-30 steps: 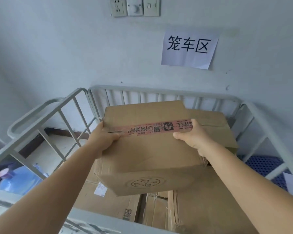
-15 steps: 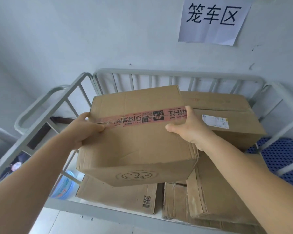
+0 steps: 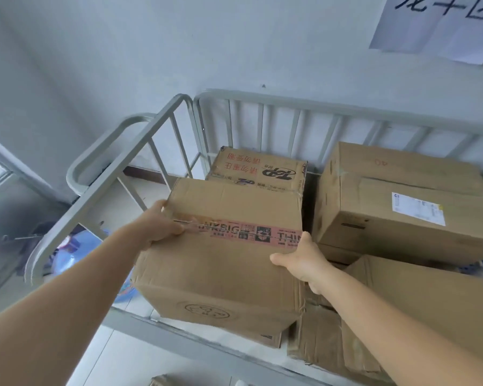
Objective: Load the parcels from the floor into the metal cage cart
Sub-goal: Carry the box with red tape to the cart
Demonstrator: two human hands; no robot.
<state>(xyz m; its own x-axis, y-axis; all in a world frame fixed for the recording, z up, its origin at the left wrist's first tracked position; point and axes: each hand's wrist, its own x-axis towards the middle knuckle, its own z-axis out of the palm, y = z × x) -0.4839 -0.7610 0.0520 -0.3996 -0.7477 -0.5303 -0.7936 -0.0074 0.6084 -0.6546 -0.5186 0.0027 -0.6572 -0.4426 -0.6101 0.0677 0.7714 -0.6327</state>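
A brown cardboard parcel point(image 3: 223, 263) sealed with pink printed tape sits low inside the grey metal cage cart point(image 3: 290, 103), at its front left, on top of another flat box. My left hand point(image 3: 162, 224) clasps the parcel's left top edge. On its right top edge my right hand point(image 3: 301, 260) grips beside the tape. Behind the parcel lies a box with red printing point(image 3: 260, 168). To the right are a large box with a white label point(image 3: 402, 199) and a plain box point(image 3: 430, 302) in front of it.
The cart stands against a pale wall with a paper sign point(image 3: 435, 26) at top right. A second rail point(image 3: 101, 140) curves left of the cart. A blue water jug point(image 3: 76, 252) lies on the floor outside the left bars. Crumpled cardboard point(image 3: 324, 338) fills the cart's front.
Both hands have lowered the taped parcel down into the cart's front left, and the view tilted down. The red-printed box behind it has come into sight.
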